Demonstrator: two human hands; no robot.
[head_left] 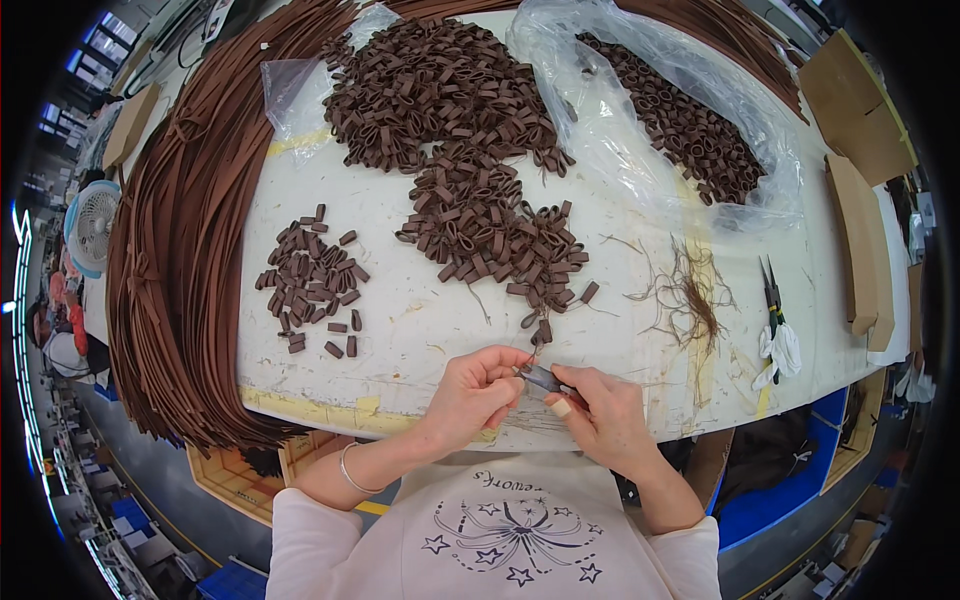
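My left hand [484, 388] is closed in a pinch near the table's front edge; what lies between its fingertips is mostly hidden. Close against it, my right hand [602, 410] grips small dark thread snips [541, 377], their tip at the left fingertips. A light bandage wraps one right-hand finger. Just beyond the fingers, a few brown strap loops [541, 332] trail off the near end of a large heap of loops [440, 95], with thin thread between them and my hands. A smaller group of loops [312, 275] lies to the left.
Long brown straps [180, 230] cover the table's left side. A clear plastic bag [610, 130] with more loops [690, 130] lies at the far right. Thread scraps [690, 300] lie to the right, near scissors [771, 290] and a white cloth bundle [780, 352]. Cardboard pieces [862, 250] line the right edge.
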